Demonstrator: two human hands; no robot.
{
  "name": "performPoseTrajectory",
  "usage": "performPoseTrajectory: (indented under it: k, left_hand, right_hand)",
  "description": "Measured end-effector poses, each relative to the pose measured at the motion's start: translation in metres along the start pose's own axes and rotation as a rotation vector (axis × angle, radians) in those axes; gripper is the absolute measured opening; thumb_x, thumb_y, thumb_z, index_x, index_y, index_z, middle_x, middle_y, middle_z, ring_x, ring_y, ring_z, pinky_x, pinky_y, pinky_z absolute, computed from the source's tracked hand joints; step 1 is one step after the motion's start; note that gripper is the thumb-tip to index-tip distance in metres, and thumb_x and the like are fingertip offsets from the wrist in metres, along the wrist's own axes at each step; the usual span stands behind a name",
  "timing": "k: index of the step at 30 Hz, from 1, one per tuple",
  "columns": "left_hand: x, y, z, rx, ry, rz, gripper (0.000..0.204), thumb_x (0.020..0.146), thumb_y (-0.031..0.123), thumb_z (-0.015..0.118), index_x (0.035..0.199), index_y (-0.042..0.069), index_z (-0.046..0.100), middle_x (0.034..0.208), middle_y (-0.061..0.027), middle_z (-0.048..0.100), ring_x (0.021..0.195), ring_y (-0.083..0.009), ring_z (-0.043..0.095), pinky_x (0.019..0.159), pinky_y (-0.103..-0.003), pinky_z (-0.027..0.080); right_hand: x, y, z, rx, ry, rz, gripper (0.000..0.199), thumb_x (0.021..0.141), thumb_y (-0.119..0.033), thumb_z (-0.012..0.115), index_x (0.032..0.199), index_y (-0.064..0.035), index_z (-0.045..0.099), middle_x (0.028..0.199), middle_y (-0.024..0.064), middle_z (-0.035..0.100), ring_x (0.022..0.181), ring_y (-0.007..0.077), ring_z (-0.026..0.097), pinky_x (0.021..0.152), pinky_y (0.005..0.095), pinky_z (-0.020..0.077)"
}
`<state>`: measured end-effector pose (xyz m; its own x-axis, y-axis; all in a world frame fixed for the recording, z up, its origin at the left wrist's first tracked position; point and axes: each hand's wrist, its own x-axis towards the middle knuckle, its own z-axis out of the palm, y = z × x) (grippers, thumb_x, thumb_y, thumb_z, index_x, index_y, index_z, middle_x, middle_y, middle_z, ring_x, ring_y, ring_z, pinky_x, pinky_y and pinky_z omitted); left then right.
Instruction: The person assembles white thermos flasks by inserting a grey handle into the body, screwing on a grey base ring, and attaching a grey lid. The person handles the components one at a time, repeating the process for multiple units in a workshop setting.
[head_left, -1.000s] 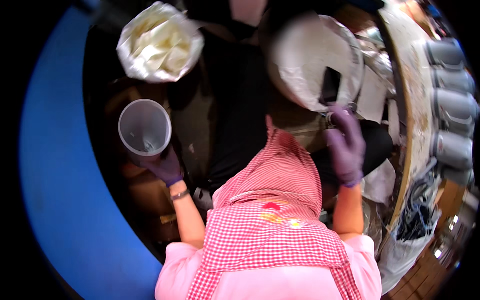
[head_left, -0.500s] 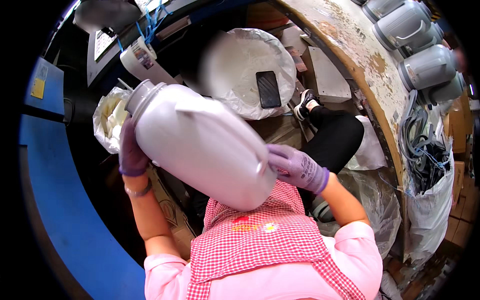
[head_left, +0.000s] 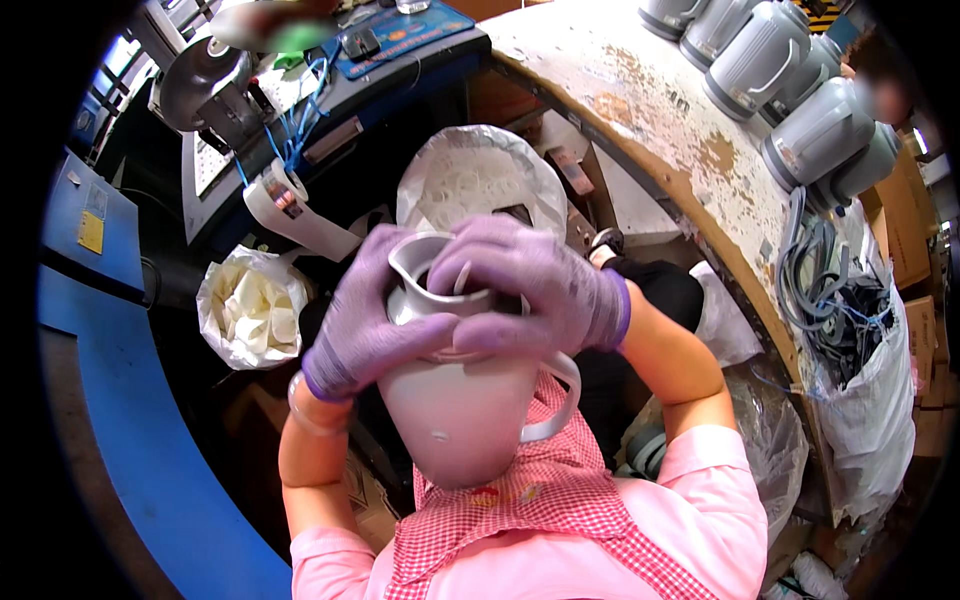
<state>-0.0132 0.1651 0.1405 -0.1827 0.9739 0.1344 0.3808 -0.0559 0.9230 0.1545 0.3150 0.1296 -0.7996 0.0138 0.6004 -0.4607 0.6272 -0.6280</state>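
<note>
Two purple-gloved hands wrap the mouth of a pale grey plastic kettle body (head_left: 462, 400), held upright at frame centre above a pink-checked apron (head_left: 540, 520). Curved white worktop with worn, rusty patches (head_left: 650, 110) at 1 o'clock carries a row of grey plastic kettle bodies (head_left: 790, 90). Blue curved bench edge (head_left: 150, 450) at 8 o'clock. White sack of tangled grey cables (head_left: 850, 340) at 3 o'clock. Clear bag of white rings (head_left: 480, 180) at 12; smaller bag of cream plastic parts (head_left: 250, 305) at 9. Left hand (head_left: 365, 315) curled around the rim and spout side, fingers closed on it. Right hand (head_left: 540, 290) flat over the opening, fingertips hooked inside. Kettle handle (head_left: 555, 400) points to 4 o'clock.
</note>
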Motion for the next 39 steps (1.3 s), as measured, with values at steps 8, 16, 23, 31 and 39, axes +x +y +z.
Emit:
performPoseTrajectory:
  k: [8,16,23,31,39]
  left_hand:
    - [0.004,-0.005,0.001,-0.119,-0.213,-0.107,0.07,0.079,0.034,0.082,0.133,0.0,0.054,0.12,-0.0127,0.065,0.111,-0.02,0.062,0.099,-0.035,0.047]
    - [0.021,-0.023,0.008,-0.235,-0.209,-0.065,0.068,0.081,0.033,0.078,0.135,0.001,0.053,0.12,-0.01,0.066,0.111,-0.0171,0.061,0.097,-0.033,0.048]
    - [0.021,-0.007,-0.011,-0.355,-0.335,-0.153,0.064,0.072,0.024,0.087,0.126,0.002,0.061,0.117,-0.0069,0.067,0.109,-0.0157,0.061,0.098,-0.032,0.047]
    - [-0.055,-0.025,-0.077,-0.268,0.359,0.109,0.094,0.044,0.033,0.092,0.123,-0.005,0.059,0.127,-0.0185,0.06,0.114,-0.0251,0.061,0.1,-0.037,0.047]
    - [-0.09,-0.062,-0.024,0.154,0.505,0.176,0.088,0.053,0.033,0.097,0.124,-0.003,0.058,0.13,-0.0218,0.055,0.12,-0.0346,0.057,0.102,-0.044,0.047]
  right_hand:
    - [0.013,0.004,0.007,-0.209,-0.003,-0.085,0.032,0.075,-0.037,0.077,0.072,-0.0086,0.063,0.068,0.0079,0.059,0.066,0.0307,0.06,0.075,0.0425,0.0487]
    - [0.01,0.012,-0.014,-0.077,-0.18,-0.043,0.013,0.089,-0.021,0.064,0.089,-0.0077,0.064,0.075,0.0057,0.063,0.073,0.0293,0.065,0.079,0.0444,0.05]
    - [0.03,-0.009,-0.15,-0.939,0.867,-0.02,0.022,0.094,-0.012,0.047,0.1,-0.0015,0.065,0.092,0.01,0.068,0.077,0.0188,0.066,0.071,0.0308,0.0538]
    - [0.069,0.063,-0.244,-1.066,1.09,-0.217,0.04,0.1,-0.034,0.056,0.112,0.0034,0.059,0.094,0.0127,0.065,0.081,0.0193,0.064,0.072,0.0349,0.0547]
    - [0.038,0.329,-0.075,-0.48,0.289,0.569,0.032,0.09,-0.031,0.066,0.108,-0.004,0.069,0.101,0.0187,0.07,0.097,0.0328,0.065,0.087,0.0403,0.0527]
